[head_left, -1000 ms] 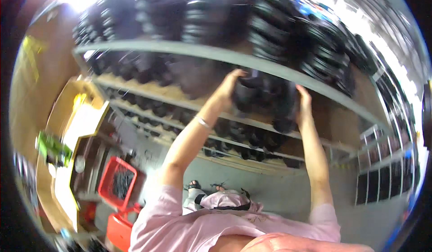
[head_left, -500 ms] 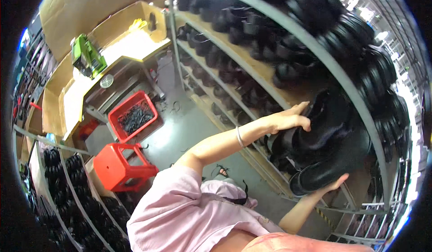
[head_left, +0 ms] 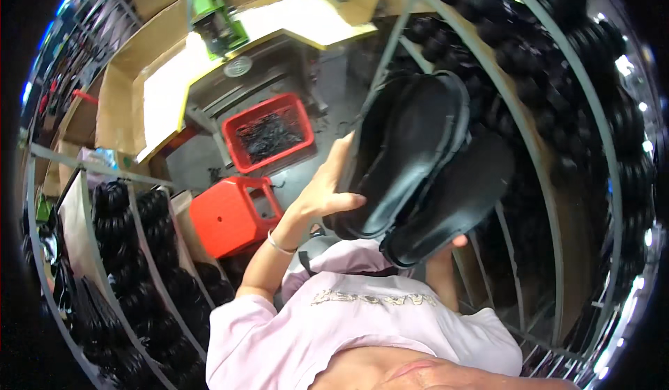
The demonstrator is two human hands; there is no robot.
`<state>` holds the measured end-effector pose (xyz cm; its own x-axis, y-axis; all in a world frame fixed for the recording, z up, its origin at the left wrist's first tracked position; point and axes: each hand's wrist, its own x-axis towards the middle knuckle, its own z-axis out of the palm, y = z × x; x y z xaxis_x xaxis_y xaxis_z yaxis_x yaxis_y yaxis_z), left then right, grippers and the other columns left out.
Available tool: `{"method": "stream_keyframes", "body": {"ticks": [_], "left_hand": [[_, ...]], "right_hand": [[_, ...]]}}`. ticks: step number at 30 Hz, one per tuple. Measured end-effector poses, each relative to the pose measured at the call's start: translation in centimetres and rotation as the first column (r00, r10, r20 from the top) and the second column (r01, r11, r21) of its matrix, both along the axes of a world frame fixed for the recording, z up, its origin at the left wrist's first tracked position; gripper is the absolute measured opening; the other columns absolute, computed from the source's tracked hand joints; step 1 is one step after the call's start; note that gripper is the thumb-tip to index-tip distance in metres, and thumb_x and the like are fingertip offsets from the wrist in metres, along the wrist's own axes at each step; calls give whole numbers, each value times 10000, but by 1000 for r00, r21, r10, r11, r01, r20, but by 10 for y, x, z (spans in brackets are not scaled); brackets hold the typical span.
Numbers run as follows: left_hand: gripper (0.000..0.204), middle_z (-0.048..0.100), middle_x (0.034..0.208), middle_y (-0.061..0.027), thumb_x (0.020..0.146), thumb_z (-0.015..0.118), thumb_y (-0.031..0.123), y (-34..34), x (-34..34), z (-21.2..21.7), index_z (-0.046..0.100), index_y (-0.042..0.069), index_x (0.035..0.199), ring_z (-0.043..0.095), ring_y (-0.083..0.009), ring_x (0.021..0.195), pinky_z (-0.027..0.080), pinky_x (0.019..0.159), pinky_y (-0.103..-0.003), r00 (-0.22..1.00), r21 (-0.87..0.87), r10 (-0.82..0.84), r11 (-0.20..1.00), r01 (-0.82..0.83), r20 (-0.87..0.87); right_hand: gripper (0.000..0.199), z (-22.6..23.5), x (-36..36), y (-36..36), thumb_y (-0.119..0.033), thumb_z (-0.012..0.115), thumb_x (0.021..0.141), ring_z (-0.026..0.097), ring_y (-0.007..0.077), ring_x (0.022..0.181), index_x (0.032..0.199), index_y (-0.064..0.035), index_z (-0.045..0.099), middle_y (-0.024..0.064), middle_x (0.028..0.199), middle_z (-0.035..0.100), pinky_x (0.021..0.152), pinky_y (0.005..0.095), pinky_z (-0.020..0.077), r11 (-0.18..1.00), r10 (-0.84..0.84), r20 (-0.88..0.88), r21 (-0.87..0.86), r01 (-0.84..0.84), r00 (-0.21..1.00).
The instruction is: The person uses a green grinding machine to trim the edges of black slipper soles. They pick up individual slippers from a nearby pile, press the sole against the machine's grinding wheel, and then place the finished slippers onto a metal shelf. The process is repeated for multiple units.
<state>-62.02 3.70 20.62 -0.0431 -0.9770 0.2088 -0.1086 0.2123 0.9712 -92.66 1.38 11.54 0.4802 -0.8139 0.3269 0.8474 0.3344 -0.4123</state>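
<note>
Head view, read left to right. At 8 o'clock, a metal rack [head_left: 75, 216] holds columns of black pieces [head_left: 118, 271]. A workbench [head_left: 164, 97] spans 10 to 12 o'clock, bearing a green machine [head_left: 217, 26] at 11. A red stool [head_left: 219, 216] stands near 8 o'clock; a red bin [head_left: 259, 113] of black scraps [head_left: 270, 138] lies at 10. Near centre, the left hand [head_left: 327, 189] grips the edge of several black shoe soles [head_left: 421, 136] at 3 o'clock (thumb across the face). The right hand [head_left: 451, 246], at 4 o'clock, is mostly hidden behind their lower end; its grip cannot be told. At 2 to 3 o'clock stands another loaded rack [head_left: 616, 202].
</note>
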Motion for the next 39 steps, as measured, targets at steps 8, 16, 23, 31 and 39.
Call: {"method": "stream_keyframes", "body": {"ticks": [8, 16, 23, 31, 39], "left_hand": [[994, 395, 1381, -127, 604, 681, 292, 72, 134, -78, 250, 29, 1461, 380, -238, 1297, 276, 1091, -346, 758, 321, 543, 836, -446, -362], [956, 461, 1332, -156, 614, 583, 194, 109, 185, -98, 203, -8, 1467, 492, -269, 1208, 378, 1038, -359, 352, 357, 846, 498, -790, -401], [927, 491, 1284, -197, 639, 581, 130, 113, 267, -123, 195, 85, 1481, 578, -332, 1098, 510, 922, -421, 161, 390, 820, 422, -818, -550], [902, 560, 1229, -166, 633, 609, 236, 47, 521, -192, 307, 48, 1462, 584, -283, 1082, 483, 929, -384, 313, 401, 765, 584, -706, -563], [971, 176, 1563, -129, 822, 587, 629, -140, 723, -217, 194, 64, 1507, 157, -309, 1434, 178, 1129, -465, 354, 629, 917, 388, -674, -185]], "right_hand": [[761, -67, 215, -91, -458, 704, 777, 599, 284, 1124, 1326, 17, 477, 163, 1246, 596, 976, 411, 483, 619, 784, -230, 361, -697, 577], [666, -72, 416, -122, -446, 701, 758, 624, 271, 1052, 1240, -11, 551, 157, 1165, 631, 932, 404, 507, 196, 969, -232, 492, -848, 89], [674, -76, 539, -117, -417, 711, 769, 629, 312, 1046, 1275, -11, 528, 178, 1197, 619, 949, 451, 496, 119, 985, -171, 563, -818, 26], [575, -94, 741, -174, -378, 654, 840, 598, 297, 1028, 1289, -53, 503, 158, 1123, 596, 910, 458, 481, 501, 857, -268, 635, -588, 441], [867, -145, 837, -221, -655, 481, 886, 226, 335, 1405, 1540, -241, 90, 185, 1576, 97, 1061, 506, 301, 761, 624, -468, 547, -349, 626]]}}
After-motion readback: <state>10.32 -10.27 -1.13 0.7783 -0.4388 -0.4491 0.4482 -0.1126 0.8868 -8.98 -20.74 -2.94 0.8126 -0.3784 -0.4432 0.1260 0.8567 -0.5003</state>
